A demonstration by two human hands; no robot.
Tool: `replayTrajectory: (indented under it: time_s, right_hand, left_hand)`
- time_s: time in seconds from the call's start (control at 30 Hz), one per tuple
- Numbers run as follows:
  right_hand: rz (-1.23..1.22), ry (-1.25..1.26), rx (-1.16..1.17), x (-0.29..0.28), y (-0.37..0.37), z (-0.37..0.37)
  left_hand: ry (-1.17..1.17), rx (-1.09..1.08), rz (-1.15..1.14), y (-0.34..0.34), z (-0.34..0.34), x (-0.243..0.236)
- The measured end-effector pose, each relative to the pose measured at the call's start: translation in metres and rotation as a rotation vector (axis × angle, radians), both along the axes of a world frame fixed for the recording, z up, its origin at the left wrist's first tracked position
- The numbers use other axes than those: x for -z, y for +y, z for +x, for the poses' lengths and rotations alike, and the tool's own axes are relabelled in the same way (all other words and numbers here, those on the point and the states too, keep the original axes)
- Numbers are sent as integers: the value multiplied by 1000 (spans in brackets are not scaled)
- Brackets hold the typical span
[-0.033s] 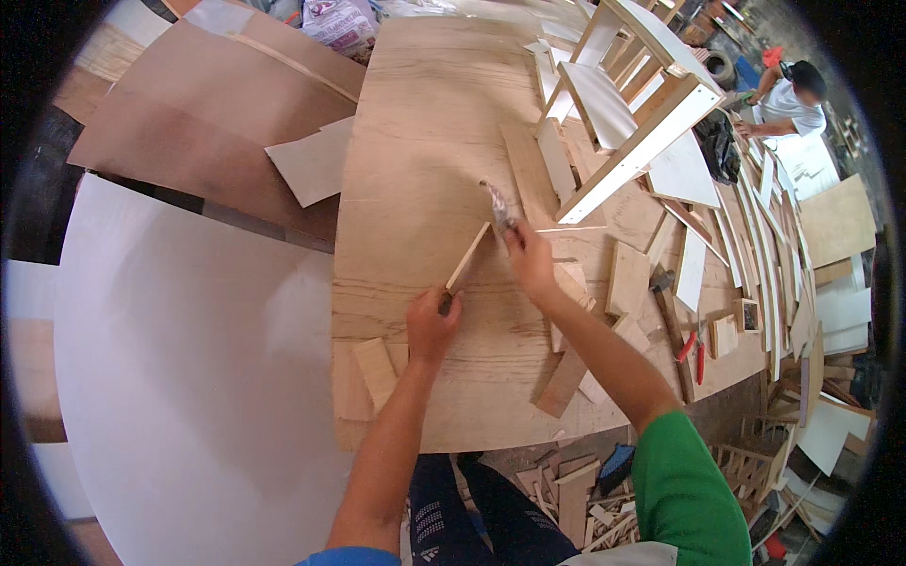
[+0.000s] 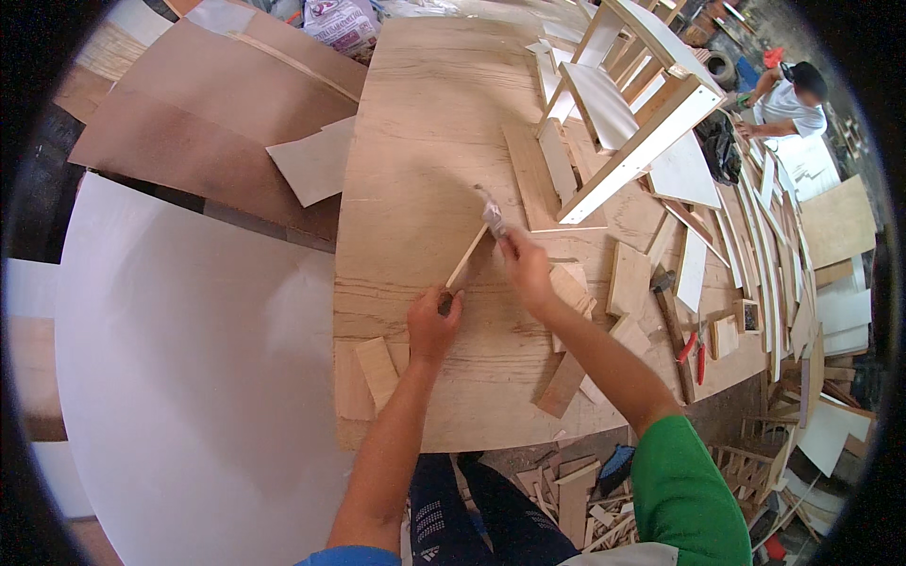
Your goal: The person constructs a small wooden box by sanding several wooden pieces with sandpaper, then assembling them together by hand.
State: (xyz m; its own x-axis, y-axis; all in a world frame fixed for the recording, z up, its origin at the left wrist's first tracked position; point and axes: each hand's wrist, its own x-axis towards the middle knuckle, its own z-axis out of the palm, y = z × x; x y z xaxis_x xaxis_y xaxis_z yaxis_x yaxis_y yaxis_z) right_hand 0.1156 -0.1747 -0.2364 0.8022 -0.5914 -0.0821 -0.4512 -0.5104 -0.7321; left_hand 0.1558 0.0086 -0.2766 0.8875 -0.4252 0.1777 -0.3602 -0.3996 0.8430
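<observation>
Across the middle of a broad plywood table, a thin wooden strip is held at its near end by the left hand, whose fingers are closed around it. From that grip, the strip's long axis is slanted away from the body and to the right, with its far end left unheld by any fingers. Between thumb and fingers, a dark patch is seen but cannot be made out.

To the right of the strip, a silvery tool is clasped in the right hand; its kind is hidden by blur. It is angled up and to the left, so that a peak is formed with the strip. The strip's far tip is met by the tool in this view, though whether they touch cannot be told. The near end is governed by the left hand; the far end is neared by the right.

Beyond the right hand, a white-topped wooden frame is stood on the table. Nearer the right edge, a hammer and red-handled pliers are laid, both untouched.
</observation>
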Motion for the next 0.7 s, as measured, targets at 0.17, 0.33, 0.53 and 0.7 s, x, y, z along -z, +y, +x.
replayTrajectory:
  time_s: [0.17,0.33,0.53,0.7]
  right_hand:
    - [-505,-424,-730,41,27,-29]
    - [-368,-294,-386,49,18,-28]
    - [-412,-165,-358,40,10,-27]
    - [-199,-45,-59,33,-17,8]
  left_hand:
    - [-40,-22,-117,0,1,6]
    - [21,-51,-114,-3,-1,9]
    - [98,-55,-207,-2,1,2]
    - [-58,-23,-203,1,0,11]
